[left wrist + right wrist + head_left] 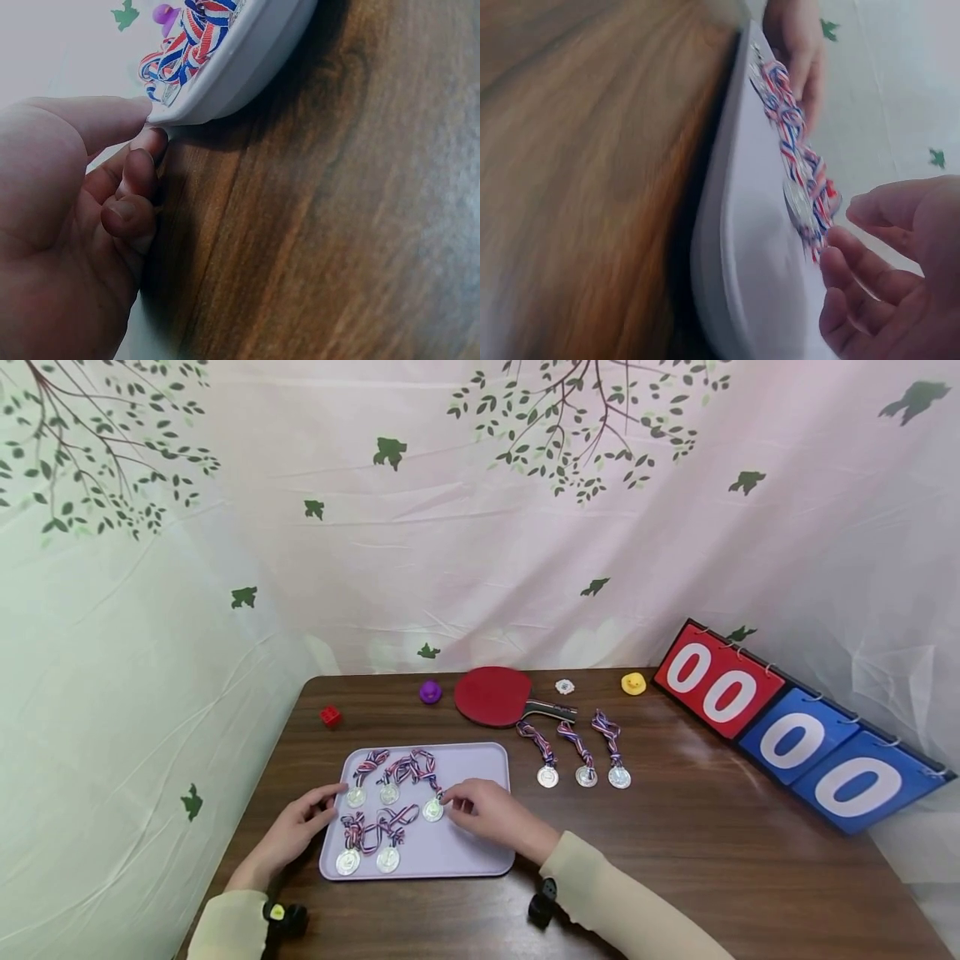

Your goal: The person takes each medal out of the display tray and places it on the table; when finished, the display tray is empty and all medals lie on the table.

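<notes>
A pale lilac tray lies on the table with several silver medals on striped ribbons. At its left edge my left hand pinches the rim, thumb on top and fingers beneath, as the left wrist view shows. My right hand hovers over the tray's middle, fingertips right beside a medal. In the right wrist view, the thumb and fingers are loosely bent with a gap between them. Two medals lie at the front left, such as this medal, with red, white and blue ribbons bunched behind them.
Right of the tray lie three more medals with ribbons. Behind are a red table tennis paddle, a purple duck, a red brick, a white chip and a yellow duck. A flip scoreboard stands at the right.
</notes>
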The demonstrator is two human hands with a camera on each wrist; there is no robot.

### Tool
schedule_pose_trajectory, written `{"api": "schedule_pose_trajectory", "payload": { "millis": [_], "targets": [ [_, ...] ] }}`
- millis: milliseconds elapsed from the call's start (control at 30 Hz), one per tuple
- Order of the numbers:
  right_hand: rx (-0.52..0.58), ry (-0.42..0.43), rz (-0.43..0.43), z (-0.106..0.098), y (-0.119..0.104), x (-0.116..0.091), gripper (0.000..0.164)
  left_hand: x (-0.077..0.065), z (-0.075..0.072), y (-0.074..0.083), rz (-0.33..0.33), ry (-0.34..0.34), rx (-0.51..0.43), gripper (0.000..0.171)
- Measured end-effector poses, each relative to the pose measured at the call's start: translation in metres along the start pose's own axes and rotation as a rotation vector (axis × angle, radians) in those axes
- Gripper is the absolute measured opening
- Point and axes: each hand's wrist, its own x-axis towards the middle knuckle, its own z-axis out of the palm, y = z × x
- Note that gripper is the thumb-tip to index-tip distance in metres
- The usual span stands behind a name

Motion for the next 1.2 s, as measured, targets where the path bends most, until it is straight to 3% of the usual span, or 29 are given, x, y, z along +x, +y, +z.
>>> {"api": "schedule_pose_trajectory", "payload": {
  "millis": [133, 367, 567, 833, 1200],
  "targets": [
    [-0.107, -0.028, 0.023, 0.014, -0.009, 0.008, 0.027, 0.004, 0.0, -0.014, 0.008, 0.0, 0.012, 0.036],
    [-0.299, -0.034, 0.092, 0.028, -0.016, 0.008, 0.031, 0.003, 0.0, -0.013, 0.001, 0.006, 0.005, 0.035],
    [-0.36, 0.025, 0.094, 0.028, -0.015, 0.005, 0.022, 0.004, 0.001, -0.012, -0.001, 0.002, 0.012, 0.036],
    [-0.362, 0.095, 0.064, 0.027, -0.01, 0.001, 0.018, 0.004, 0.001, -0.011, -0.028, 0.002, -0.003, 0.036],
    [-0.169, 0.112, 0.09, 0.025, -0.002, 0.003, 0.011, 0.004, 0.002, -0.014, -0.068, 0.001, 0.005, 0.036]
  ]
}}
